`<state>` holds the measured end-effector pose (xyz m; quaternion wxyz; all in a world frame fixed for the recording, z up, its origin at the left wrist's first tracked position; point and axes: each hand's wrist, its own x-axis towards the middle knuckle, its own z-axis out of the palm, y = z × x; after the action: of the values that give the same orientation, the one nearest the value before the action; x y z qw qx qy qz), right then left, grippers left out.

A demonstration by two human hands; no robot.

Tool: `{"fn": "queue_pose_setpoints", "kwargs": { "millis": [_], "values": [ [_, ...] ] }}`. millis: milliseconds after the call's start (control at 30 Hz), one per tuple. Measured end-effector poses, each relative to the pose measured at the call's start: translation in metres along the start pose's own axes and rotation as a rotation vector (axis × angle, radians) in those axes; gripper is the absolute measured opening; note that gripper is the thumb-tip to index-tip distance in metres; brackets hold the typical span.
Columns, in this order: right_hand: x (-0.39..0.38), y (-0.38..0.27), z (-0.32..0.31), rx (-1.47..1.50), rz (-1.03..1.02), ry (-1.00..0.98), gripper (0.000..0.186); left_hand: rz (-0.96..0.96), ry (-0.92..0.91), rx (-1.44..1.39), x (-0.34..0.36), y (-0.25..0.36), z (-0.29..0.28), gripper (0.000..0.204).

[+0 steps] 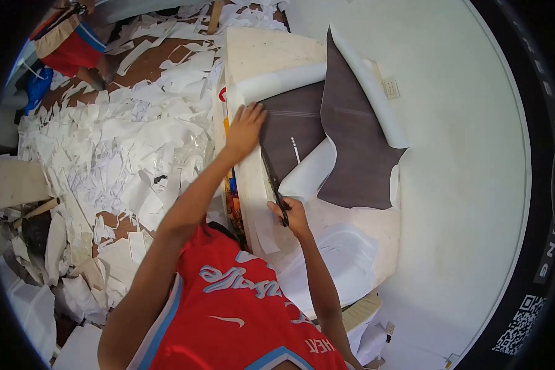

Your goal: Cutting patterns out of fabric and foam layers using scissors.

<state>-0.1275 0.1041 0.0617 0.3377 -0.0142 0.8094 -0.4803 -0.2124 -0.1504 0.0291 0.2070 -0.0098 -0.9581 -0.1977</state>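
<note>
My left hand (244, 129) lies at the left side of a dark brown sheet (361, 166), fingers apart and resting near its curled white edge. My right hand (293, 216) grips black scissors (274, 188), whose blades lie along the left edge of the dark material, below my left hand. The material has white backing (302, 172) showing where it curls, and a short white dashed strip on it. Pale paper or board (253, 52) lies beneath, on the raised work surface. More white sheeting (336, 259) lies beside my right forearm.
Heaps of white scraps (117, 142) cover the brown floor left of the work surface. Another person (71, 43) in red shorts is at upper left, beside a blue object (38, 89). A white wall (456, 154) with an outlet (391, 87) stands right; boards (18, 182) lie far left.
</note>
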Motion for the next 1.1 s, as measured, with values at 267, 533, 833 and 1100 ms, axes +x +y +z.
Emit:
{"fn": "queue_pose_setpoints", "kwargs": {
  "millis": [267, 533, 833, 1100],
  "values": [
    [0.000, -0.044, -0.028, -0.602, -0.114, -0.017, 0.049, 0.242, -0.111, -0.011, -0.002, -0.045, 0.023, 0.049],
    [0.026, -0.041, -0.042, -0.156, 0.084, -0.205, 0.039, 0.269, -0.115, 0.012, 0.004, -0.047, 0.022, 0.047],
    [0.032, 0.004, -0.022, 0.031, 0.065, -0.120, 0.039, 0.224, -0.179, -0.034, 0.006, -0.045, 0.015, 0.050],
    [0.032, 0.000, -0.020, 0.024, 0.103, -0.117, 0.031, -0.204, -0.040, -0.027, -0.036, 0.000, 0.013, 0.061]
  ]
}}
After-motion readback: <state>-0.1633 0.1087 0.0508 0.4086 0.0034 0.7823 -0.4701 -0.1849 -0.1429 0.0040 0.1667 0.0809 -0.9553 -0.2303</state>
